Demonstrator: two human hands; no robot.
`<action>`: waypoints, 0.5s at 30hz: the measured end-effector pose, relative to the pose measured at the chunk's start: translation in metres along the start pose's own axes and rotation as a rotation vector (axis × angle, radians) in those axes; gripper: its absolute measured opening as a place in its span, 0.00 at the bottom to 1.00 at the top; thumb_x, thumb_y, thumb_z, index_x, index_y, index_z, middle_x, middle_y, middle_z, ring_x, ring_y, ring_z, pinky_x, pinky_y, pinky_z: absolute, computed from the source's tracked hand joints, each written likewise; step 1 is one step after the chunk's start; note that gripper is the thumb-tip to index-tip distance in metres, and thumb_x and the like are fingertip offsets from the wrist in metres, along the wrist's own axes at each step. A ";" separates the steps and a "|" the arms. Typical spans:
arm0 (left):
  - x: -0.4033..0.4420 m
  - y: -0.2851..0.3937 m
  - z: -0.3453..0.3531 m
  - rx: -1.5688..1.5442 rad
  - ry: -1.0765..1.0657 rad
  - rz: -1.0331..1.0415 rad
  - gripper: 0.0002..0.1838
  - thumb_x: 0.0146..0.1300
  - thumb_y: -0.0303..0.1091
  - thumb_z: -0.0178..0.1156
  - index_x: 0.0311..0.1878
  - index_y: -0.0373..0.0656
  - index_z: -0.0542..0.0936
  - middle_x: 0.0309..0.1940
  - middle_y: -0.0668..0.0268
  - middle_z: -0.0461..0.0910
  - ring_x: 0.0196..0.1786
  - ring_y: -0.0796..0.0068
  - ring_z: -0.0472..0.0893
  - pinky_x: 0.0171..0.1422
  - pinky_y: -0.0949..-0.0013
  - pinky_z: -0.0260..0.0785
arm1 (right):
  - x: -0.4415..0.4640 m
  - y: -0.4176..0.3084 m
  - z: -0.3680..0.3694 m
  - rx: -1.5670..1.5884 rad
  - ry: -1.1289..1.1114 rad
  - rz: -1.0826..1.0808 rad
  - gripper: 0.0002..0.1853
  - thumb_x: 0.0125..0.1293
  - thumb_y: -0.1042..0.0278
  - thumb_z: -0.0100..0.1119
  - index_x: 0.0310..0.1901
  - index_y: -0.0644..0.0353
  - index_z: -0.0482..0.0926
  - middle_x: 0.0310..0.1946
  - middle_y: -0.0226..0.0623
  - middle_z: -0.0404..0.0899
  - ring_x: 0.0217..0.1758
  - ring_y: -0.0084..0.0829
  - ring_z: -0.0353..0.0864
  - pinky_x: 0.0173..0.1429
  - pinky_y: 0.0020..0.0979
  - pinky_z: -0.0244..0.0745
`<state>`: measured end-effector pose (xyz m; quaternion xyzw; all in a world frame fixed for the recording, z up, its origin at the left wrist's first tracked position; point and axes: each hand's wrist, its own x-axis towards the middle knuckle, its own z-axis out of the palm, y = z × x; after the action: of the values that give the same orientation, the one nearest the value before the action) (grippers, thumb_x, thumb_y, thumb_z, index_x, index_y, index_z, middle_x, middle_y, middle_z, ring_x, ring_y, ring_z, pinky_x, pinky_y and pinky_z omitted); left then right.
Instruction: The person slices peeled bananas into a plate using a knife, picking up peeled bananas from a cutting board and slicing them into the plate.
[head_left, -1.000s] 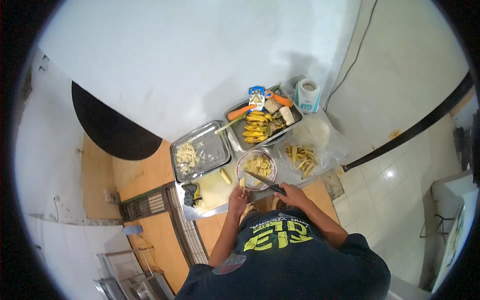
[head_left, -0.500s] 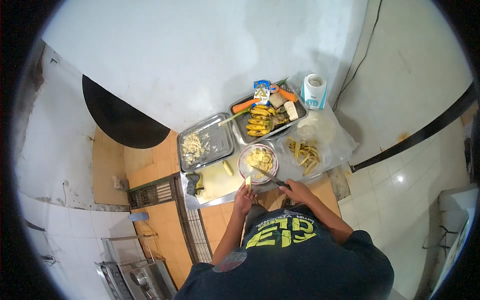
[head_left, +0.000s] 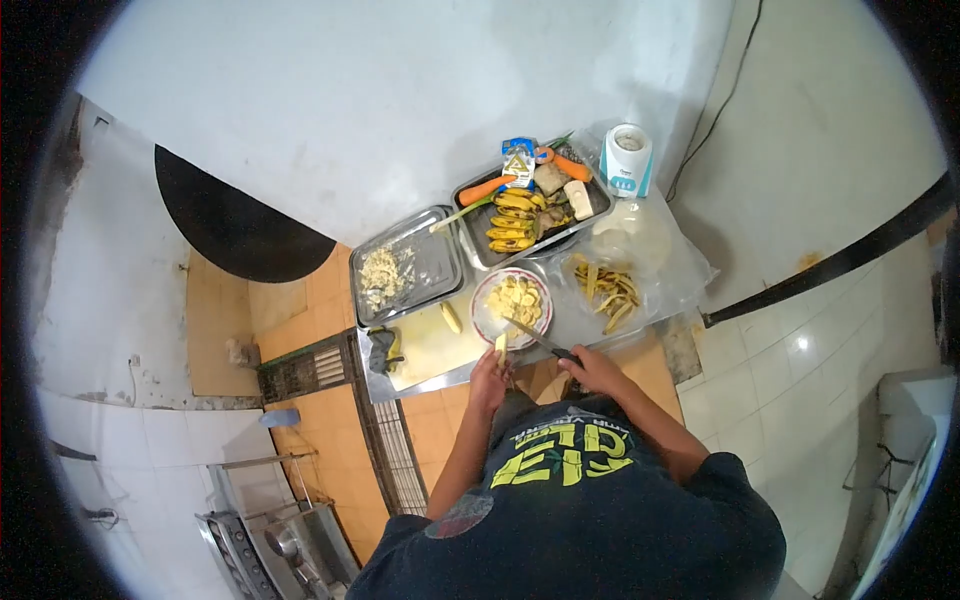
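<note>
My left hand (head_left: 488, 382) is closed around a peeled banana (head_left: 501, 343), whose pale end sticks up at the near rim of a plate. In my right hand (head_left: 594, 371) is a knife (head_left: 541, 339), gripped by its dark handle, the blade pointing up and left over the plate's edge. Sliced banana (head_left: 514, 299) is heaped on this white plate (head_left: 480, 325) with a red-patterned rim. Left of the plate, another peeled banana (head_left: 451, 318) lies on a pale cutting board (head_left: 428, 352).
A metal tray (head_left: 440, 283) holds chopped pale bits. Behind, a dark tray (head_left: 471, 240) carries yellow bananas (head_left: 512, 222), carrots (head_left: 487, 190) and a blue packet (head_left: 518, 163). Banana peels (head_left: 612, 296) lie on clear plastic at the right. A white-and-blue container (head_left: 627, 161) stands by the wall.
The view has shifted slightly, so the table sits a little higher and further left. Both hands keep their holds, with the knife still close to the banana.
</note>
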<state>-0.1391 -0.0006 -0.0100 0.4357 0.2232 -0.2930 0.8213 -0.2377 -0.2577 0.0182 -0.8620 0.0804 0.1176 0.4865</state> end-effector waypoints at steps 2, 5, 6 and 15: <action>-0.001 0.008 0.003 0.022 0.038 0.043 0.21 0.72 0.33 0.61 0.66 0.44 0.73 0.49 0.67 0.82 0.46 0.71 0.81 0.50 0.67 0.76 | 0.003 -0.002 -0.004 -0.049 -0.001 0.004 0.29 0.73 0.39 0.54 0.52 0.64 0.76 0.42 0.58 0.82 0.48 0.58 0.82 0.51 0.50 0.75; 0.002 0.015 -0.007 0.001 0.082 0.085 0.17 0.72 0.32 0.61 0.62 0.46 0.76 0.46 0.69 0.81 0.45 0.73 0.80 0.48 0.68 0.75 | 0.004 -0.013 -0.010 -0.185 -0.003 0.022 0.28 0.71 0.41 0.57 0.52 0.63 0.76 0.40 0.56 0.83 0.46 0.58 0.83 0.49 0.52 0.76; 0.000 0.019 -0.006 -0.018 0.097 0.102 0.16 0.72 0.32 0.61 0.61 0.47 0.76 0.46 0.69 0.80 0.45 0.73 0.79 0.48 0.69 0.75 | 0.004 -0.021 -0.015 -0.234 -0.007 0.013 0.27 0.71 0.42 0.58 0.52 0.63 0.76 0.40 0.55 0.83 0.45 0.58 0.83 0.49 0.53 0.76; -0.003 0.019 -0.022 -0.035 0.137 0.102 0.18 0.70 0.33 0.63 0.61 0.49 0.77 0.47 0.70 0.80 0.48 0.72 0.77 0.51 0.66 0.74 | 0.016 -0.047 -0.025 -0.507 0.048 -0.046 0.20 0.65 0.59 0.64 0.53 0.57 0.71 0.39 0.47 0.83 0.42 0.51 0.86 0.44 0.51 0.79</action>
<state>-0.1309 0.0274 -0.0090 0.4511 0.2614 -0.2166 0.8254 -0.2074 -0.2554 0.0646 -0.9606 0.0400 0.1025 0.2553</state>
